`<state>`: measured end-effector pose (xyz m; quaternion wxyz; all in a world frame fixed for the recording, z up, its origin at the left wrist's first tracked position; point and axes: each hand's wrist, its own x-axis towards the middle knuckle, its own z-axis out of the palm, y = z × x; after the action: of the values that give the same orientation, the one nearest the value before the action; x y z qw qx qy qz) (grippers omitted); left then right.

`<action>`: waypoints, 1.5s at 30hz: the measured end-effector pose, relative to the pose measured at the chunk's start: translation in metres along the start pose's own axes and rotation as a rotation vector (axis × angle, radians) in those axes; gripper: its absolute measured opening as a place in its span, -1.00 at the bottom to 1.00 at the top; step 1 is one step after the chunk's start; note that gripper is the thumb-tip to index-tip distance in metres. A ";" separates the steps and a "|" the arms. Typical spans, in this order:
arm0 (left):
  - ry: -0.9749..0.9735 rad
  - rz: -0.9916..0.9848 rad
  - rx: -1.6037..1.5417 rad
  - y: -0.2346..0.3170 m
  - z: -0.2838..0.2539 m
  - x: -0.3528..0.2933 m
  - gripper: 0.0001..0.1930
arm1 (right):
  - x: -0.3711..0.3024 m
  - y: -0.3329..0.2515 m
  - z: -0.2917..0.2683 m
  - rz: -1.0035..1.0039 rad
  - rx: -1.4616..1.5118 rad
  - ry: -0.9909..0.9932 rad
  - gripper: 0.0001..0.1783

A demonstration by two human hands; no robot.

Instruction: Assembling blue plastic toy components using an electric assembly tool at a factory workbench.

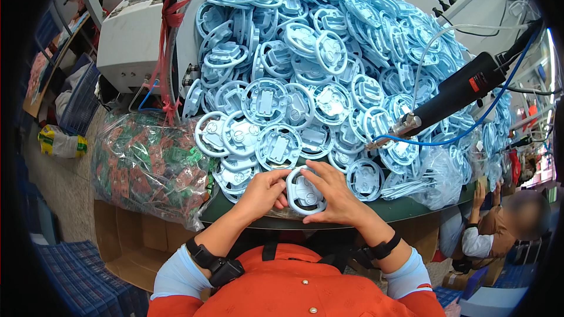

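A light blue plastic toy steering wheel [307, 191] is tilted up at the table's near edge, in front of my body. My right hand [336, 192] grips it by its right side, thumb below and fingers over the top of the rim. At the wheel's left rim is my left hand [265, 190], its fingers curled and pressed together; what they hold, if anything, is hidden. Just beyond both hands begins a large heap of similar light blue steering wheel parts [264, 101].
A clear plastic bag of green and reddish circuit boards [147, 167] lies left of my forearm. An electric screwdriver [464, 91] hangs over the heap at right. A white machine [132, 38] stands back left, an open cardboard box [126, 229] below. Another person [493, 229] sits at right.
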<state>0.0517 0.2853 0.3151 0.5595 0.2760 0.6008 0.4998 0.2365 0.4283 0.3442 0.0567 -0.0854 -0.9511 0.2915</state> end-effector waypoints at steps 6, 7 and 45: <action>0.005 -0.012 -0.008 0.002 0.000 0.002 -0.62 | 0.003 0.000 -0.002 -0.010 0.004 0.004 0.22; 0.002 -0.012 -0.005 0.001 0.000 0.002 -0.62 | 0.004 0.000 -0.002 -0.015 0.002 0.000 0.22; 0.124 1.103 1.008 -0.017 -0.001 -0.022 -0.66 | 0.023 0.014 -0.168 0.015 0.803 0.882 -0.45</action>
<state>0.0593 0.2597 0.3083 -0.0012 0.7313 0.5619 0.3866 0.2421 0.5355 0.4760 0.4721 -0.1769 -0.6525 0.5658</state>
